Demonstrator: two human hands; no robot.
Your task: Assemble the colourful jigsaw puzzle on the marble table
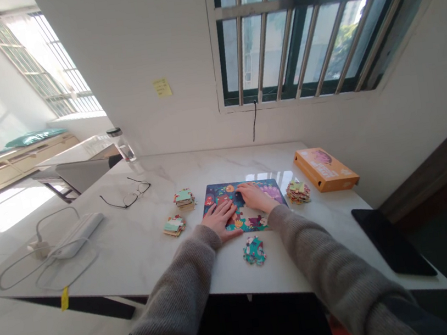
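Observation:
A colourful jigsaw puzzle [252, 222] lies flat on the white table. My left hand [220, 219] rests over its left side, fingers spread and palm down. Over the upper middle is my right hand [256, 196], its fingers bent together and pointing left; whatever is under the fingertips is hidden. Just below the puzzle, a few teal puzzle pieces [254, 251] lie in a small cluster. To the left stand two piles of pieces, a farther stack [184, 199] and a nearer stack [174, 226]. Another pile of pieces [298, 192] sits close to the puzzle's right edge.
An orange box [326, 168] stands at the back right, and a black tablet [392, 241] lies along the right edge. On the left are eyeglasses [130, 198], a white power strip [78, 235] with a looped cord, and a clear bottle [123, 145] near the wall.

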